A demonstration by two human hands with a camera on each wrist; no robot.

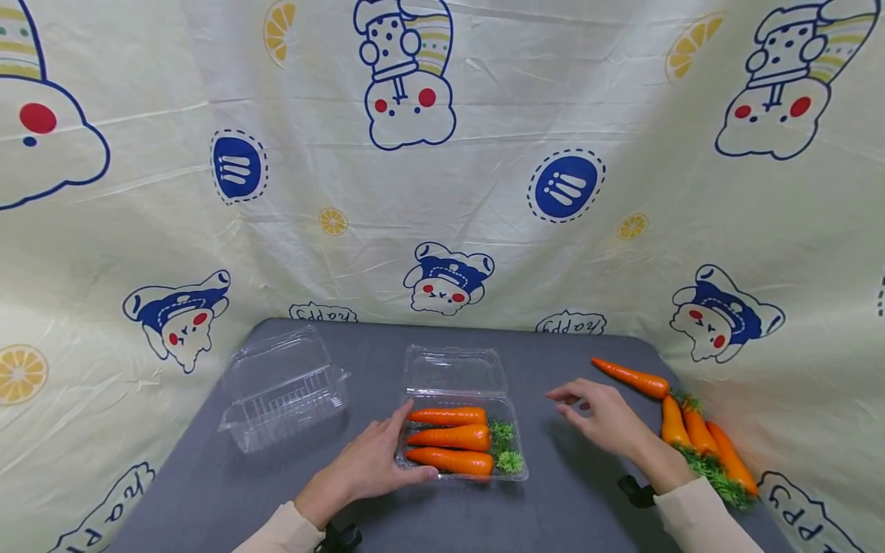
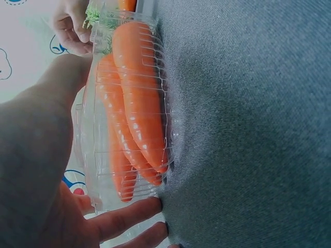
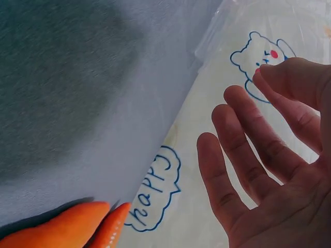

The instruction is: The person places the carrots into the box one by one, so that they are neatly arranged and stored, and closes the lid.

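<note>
Three carrots point(image 1: 449, 438) lie side by side in a lidded clear plastic container point(image 1: 515, 461), green tops to the right. The lid point(image 1: 452, 372) is raised at the back. My left hand point(image 1: 376, 453) rests against the container's left end, thumb by the near corner and fingers spread along the side. In the left wrist view, its straight fingers point(image 2: 132, 214) touch the clear wall beside the carrot tips. My right hand point(image 1: 604, 418) hovers over the table right of the container, fingers loosely bent, holding nothing. In the right wrist view, bare space shows between its fingers point(image 3: 235, 129) and thumb.
A second clear container point(image 1: 283, 407) stands at the left with its lid up. Several more carrots point(image 1: 698, 430) lie along the table's right edge, one point(image 1: 632, 378) pointing toward the back. A patterned white curtain point(image 1: 512, 269) hangs behind the grey table point(image 1: 539, 514).
</note>
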